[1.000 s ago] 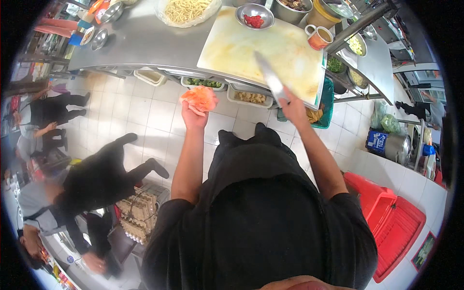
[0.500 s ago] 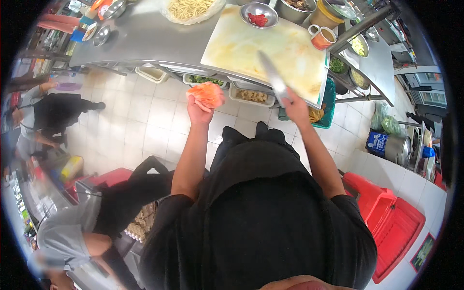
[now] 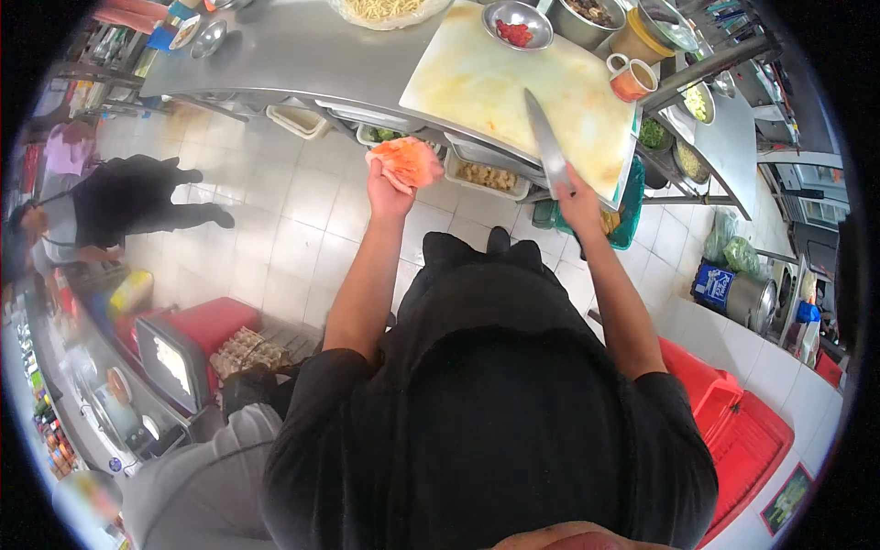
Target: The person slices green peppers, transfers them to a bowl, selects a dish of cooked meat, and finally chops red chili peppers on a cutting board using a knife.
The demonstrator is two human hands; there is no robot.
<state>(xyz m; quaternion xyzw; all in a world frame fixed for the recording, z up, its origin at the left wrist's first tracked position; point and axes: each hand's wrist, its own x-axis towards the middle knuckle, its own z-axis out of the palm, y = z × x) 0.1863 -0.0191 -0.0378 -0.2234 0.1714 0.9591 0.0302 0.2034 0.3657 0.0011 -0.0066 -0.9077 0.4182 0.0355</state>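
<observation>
My left hand (image 3: 390,197) is closed round a soft orange-red piece with pale edges (image 3: 410,162), held up over the floor in front of the steel table; I cannot make out what it is. My right hand (image 3: 579,203) grips the handle of a large kitchen knife (image 3: 544,136). Its broad blade points away from me, over a white cutting board (image 3: 477,78) with yellowish stains. At the board's far edge stands a small metal bowl (image 3: 541,35) with some red food in it.
An orange-and-white mug (image 3: 632,82) stands at the board's right edge. Noodles (image 3: 385,7) lie on the steel table (image 3: 312,55). Below are food tubs (image 3: 486,179) and a green crate (image 3: 628,215). One person (image 3: 128,197) is at far left, another (image 3: 211,477) close behind my left.
My view has shifted slightly, so the table sits further right and higher. Both hands still hold their things. The person at lower left has moved in close beside me.
</observation>
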